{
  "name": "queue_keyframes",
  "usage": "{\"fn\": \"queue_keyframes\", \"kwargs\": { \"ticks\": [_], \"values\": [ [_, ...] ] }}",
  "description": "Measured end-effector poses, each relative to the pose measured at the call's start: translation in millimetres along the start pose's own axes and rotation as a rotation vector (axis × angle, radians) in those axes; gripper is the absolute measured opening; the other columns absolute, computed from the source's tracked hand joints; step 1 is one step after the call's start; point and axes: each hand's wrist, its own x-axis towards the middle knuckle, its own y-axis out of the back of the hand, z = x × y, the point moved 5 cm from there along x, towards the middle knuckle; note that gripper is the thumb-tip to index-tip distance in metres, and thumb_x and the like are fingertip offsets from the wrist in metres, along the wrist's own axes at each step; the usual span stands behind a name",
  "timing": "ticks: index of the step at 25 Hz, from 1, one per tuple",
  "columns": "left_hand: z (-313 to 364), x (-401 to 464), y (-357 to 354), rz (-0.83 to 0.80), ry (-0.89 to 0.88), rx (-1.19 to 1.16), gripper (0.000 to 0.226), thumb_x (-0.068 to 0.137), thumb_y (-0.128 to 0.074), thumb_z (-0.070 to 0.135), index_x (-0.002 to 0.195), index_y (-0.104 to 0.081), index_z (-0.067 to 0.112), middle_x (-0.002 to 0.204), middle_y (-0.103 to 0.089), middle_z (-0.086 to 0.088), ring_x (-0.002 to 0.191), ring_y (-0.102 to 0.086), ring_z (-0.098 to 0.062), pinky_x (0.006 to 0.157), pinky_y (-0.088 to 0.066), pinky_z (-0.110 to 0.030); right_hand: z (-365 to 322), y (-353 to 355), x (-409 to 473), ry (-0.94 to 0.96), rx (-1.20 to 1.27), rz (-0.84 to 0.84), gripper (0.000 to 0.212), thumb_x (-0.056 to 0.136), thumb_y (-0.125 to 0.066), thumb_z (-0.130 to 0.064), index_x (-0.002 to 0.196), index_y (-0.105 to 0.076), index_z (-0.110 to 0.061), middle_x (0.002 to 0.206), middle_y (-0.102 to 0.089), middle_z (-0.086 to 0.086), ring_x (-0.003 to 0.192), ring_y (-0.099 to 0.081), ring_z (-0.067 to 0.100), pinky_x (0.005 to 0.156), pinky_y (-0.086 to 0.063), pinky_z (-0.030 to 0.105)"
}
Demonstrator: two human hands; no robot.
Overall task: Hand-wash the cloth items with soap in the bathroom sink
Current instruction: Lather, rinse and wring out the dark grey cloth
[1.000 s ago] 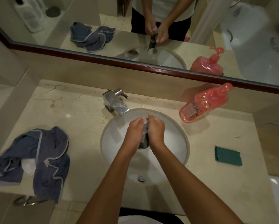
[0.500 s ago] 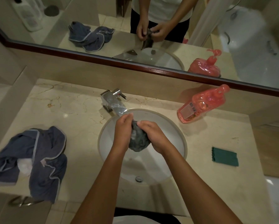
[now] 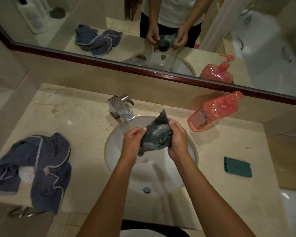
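A small dark grey cloth (image 3: 156,135), wet and streaked with white suds, hangs over the white round sink (image 3: 113,151). My left hand (image 3: 132,142) pinches its left edge. My right hand (image 3: 177,137) grips its right side, with one corner of the cloth sticking up past the fingers. A pink soap bottle (image 3: 214,112) lies tilted on the counter at the back right. A blue-grey towel (image 3: 41,168) with pale trim lies crumpled at the counter's left edge.
A chrome faucet (image 3: 121,108) stands behind the sink; no water stream shows. A folded green cloth (image 3: 238,167) lies on the marble counter (image 3: 75,120) at the right. A mirror (image 3: 161,31) spans the back wall. A bathtub edge (image 3: 294,211) lies at the far right.
The hands were pressed together rubbing the bunched cloth. They have drawn apart, and the cloth is now stretched wider between them and held slightly higher.
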Motion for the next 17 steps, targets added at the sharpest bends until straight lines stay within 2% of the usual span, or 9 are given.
{"fn": "queue_keyframes", "kwargs": {
  "ticks": [3, 5, 7, 10, 13, 15, 17],
  "values": [
    [-4, -3, -2, 0.06, 0.004, -0.045, 0.025, 0.102, -0.058, 0.029, 0.085, -0.07, 0.015, 0.083, -0.073, -0.007, 0.081, -0.071, -0.025, 0.071, -0.059, -0.036, 4, -4, -6, -0.016, -0.044, -0.016, 0.019, 0.101, -0.053, -0.013, 0.091, -0.069, -0.01, 0.083, -0.07, 0.005, 0.081, -0.066, 0.018, 0.076, -0.054, 0.034],
    [0, -2, -8, 0.094, 0.022, -0.123, 0.031, 0.107, -0.047, 0.031, 0.088, -0.063, 0.012, 0.087, -0.069, -0.011, 0.084, -0.068, -0.025, 0.076, -0.057, -0.038, 6, -12, -14, -0.008, -0.238, -0.058, 0.022, 0.099, -0.056, -0.018, 0.08, -0.066, -0.018, 0.078, -0.067, 0.0, 0.079, -0.063, 0.016, 0.075, -0.052, 0.034],
    [3, 0, -13, 0.086, 0.03, -0.142, 0.034, 0.107, -0.043, 0.035, 0.086, -0.059, 0.014, 0.086, -0.064, -0.013, 0.084, -0.064, -0.027, 0.079, -0.054, -0.041, 11, -23, -25, 0.025, -0.468, -0.105, 0.029, 0.1, -0.056, -0.023, 0.072, -0.062, -0.023, 0.072, -0.063, -0.005, 0.073, -0.06, 0.012, 0.069, -0.05, 0.028],
    [4, -5, -21, 0.044, 0.061, -0.071, 0.036, 0.109, -0.039, 0.036, 0.087, -0.062, 0.016, 0.088, -0.068, -0.01, 0.089, -0.069, -0.024, 0.087, -0.055, -0.042, 19, -34, -31, 0.074, -0.691, -0.082, 0.03, 0.103, -0.05, -0.025, 0.077, -0.062, -0.015, 0.072, -0.062, -0.001, 0.066, -0.056, 0.009, 0.06, -0.044, 0.021],
    [4, -11, -26, 0.019, 0.079, 0.015, 0.031, 0.109, -0.037, 0.034, 0.102, -0.065, 0.021, 0.102, -0.069, -0.007, 0.099, -0.068, -0.022, 0.086, -0.056, -0.037, 20, -32, -26, 0.087, -0.709, 0.049, 0.03, 0.103, -0.046, -0.021, 0.082, -0.06, -0.006, 0.072, -0.058, 0.002, 0.065, -0.052, 0.012, 0.061, -0.042, 0.029],
    [2, -12, -28, 0.004, 0.083, 0.031, 0.032, 0.109, -0.039, 0.034, 0.116, -0.064, 0.016, 0.111, -0.068, -0.01, 0.102, -0.067, -0.023, 0.08, -0.056, -0.031, 22, -29, -20, 0.059, -0.698, 0.099, 0.028, 0.104, -0.045, -0.022, 0.085, -0.062, -0.011, 0.075, -0.059, -0.001, 0.071, -0.057, 0.013, 0.065, -0.046, 0.03],
    [-1, -11, -28, -0.012, 0.073, 0.04, 0.033, 0.108, -0.04, 0.034, 0.119, -0.064, 0.014, 0.114, -0.068, -0.013, 0.103, -0.067, -0.025, 0.083, -0.055, -0.032, 26, -24, -16, 0.019, -0.666, 0.125, 0.027, 0.104, -0.044, -0.022, 0.085, -0.062, -0.015, 0.079, -0.061, 0.0, 0.077, -0.06, 0.018, 0.068, -0.047, 0.031]
  ]
}}
